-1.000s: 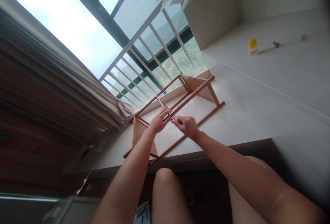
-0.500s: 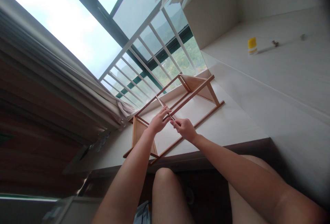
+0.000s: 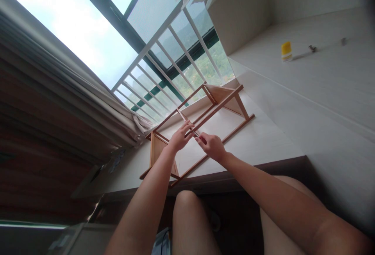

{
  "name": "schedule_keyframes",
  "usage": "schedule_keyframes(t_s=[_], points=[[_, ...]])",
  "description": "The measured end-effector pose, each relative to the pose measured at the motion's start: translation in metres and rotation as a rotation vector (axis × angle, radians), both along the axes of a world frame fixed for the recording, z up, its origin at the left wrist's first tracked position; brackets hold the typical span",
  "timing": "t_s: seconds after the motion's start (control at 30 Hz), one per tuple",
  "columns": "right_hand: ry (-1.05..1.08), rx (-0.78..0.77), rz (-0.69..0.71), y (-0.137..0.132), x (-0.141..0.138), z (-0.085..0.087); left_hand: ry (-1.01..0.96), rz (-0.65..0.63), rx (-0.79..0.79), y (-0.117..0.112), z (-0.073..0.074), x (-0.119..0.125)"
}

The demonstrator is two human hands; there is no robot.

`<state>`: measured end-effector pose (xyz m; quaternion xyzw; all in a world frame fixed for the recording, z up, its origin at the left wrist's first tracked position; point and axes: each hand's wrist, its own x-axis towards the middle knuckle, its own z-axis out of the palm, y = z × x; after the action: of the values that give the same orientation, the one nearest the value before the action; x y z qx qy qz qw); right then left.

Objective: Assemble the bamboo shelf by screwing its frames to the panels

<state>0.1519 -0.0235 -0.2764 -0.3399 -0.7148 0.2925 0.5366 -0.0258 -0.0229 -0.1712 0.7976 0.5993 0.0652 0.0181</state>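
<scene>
A wooden rack frame (image 3: 218, 111) with slim brown rails and panels at both ends lies on its side on the white sill. My left hand (image 3: 179, 137) grips its upper near rail around the middle, where a crossbar (image 3: 183, 115) joins it. Just right of that joint, my right hand (image 3: 211, 145) is closed on a slim screwdriver (image 3: 197, 134). The thin shaft points at the rail by my left fingers. Most of the handle is hidden in my fist, and the tip is too small to make out.
A yellow-capped small bottle (image 3: 286, 51) and some small metal hardware (image 3: 312, 48) are on the white surface at right. Behind the frame stands a white window railing (image 3: 164, 61). A grey curtain (image 3: 88, 87) hangs at left. My knees (image 3: 187, 204) are below the sill's edge.
My right hand has shifted slightly to the right and turned a little, with the fingers curled differently on the screwdriver. My left hand and the rack frame stay in place.
</scene>
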Motion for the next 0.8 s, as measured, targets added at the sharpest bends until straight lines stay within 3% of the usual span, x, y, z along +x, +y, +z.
schedule_keyframes(t_s=[0.47,0.8], points=[[-0.023,0.100,0.061,0.004,0.007,-0.003,-0.034,-0.022,0.008,0.002,-0.004,-0.006],[0.007,0.223,0.186,0.014,0.013,-0.009,-0.009,-0.027,0.010,0.002,-0.002,-0.005]])
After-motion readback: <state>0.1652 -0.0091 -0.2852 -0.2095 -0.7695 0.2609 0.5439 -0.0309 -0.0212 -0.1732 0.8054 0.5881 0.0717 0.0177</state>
